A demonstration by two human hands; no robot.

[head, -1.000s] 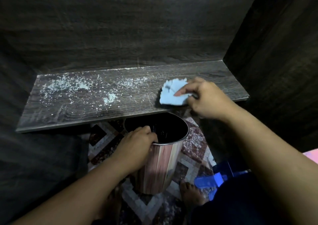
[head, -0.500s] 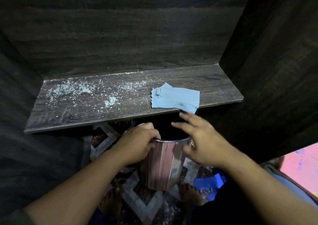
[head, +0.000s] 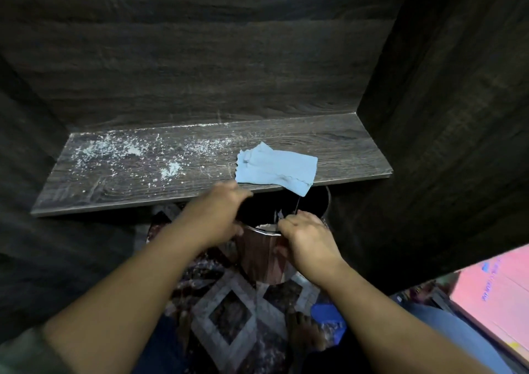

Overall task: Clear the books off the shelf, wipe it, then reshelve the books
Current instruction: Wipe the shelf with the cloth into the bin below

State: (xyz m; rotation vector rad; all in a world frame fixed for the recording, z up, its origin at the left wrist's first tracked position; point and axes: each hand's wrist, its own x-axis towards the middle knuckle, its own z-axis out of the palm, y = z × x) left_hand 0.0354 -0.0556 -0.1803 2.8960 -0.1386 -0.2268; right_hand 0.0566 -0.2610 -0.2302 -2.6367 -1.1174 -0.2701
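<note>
Both left hand [head: 217, 213] and right hand [head: 305, 237] grip the bin [head: 257, 256] rim; the pink box [head: 492, 287] bears unreadable print.

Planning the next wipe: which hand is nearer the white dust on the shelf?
Left. The left hand is at the bin's left rim, in front of the white dust; the right hand grips the near rim, farther right.

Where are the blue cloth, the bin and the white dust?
blue cloth [head: 276, 167], head view, middle of its flat part.
bin [head: 259, 256], head view, striped outer wall below the rim.
white dust [head: 171, 169], head view, dense clump left of the cloth.
</note>
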